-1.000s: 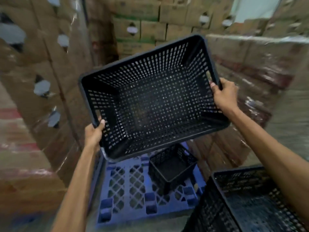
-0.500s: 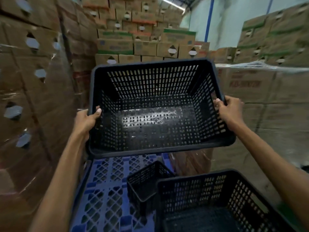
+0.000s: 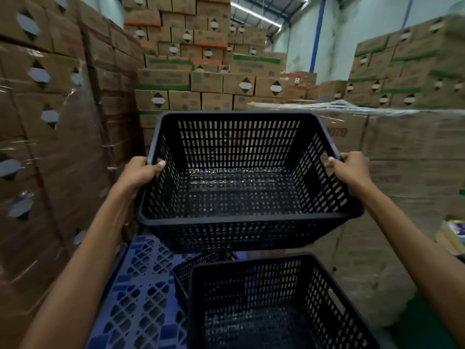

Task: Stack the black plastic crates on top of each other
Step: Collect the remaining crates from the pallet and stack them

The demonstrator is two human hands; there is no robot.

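I hold a black perforated plastic crate (image 3: 241, 217) in the air, level and open side up. My left hand (image 3: 141, 172) grips its left rim and my right hand (image 3: 349, 167) grips its right rim. Directly below and nearer to me stands a second black crate (image 3: 264, 293), upright and empty. Behind that one a smaller black crate (image 3: 191, 270) sits on the blue pallet, mostly hidden by the other two.
A blue plastic pallet (image 3: 136, 298) lies on the floor at lower left. Tall stacks of wrapped cardboard boxes (image 3: 50, 147) close in on the left, a wrapped box stack (image 3: 402, 172) stands to the right, and more boxes (image 3: 208, 79) fill the back.
The held crate has levelled out from a tilt toward me and now hangs above the near crate. My view has lifted, showing more of the warehouse.
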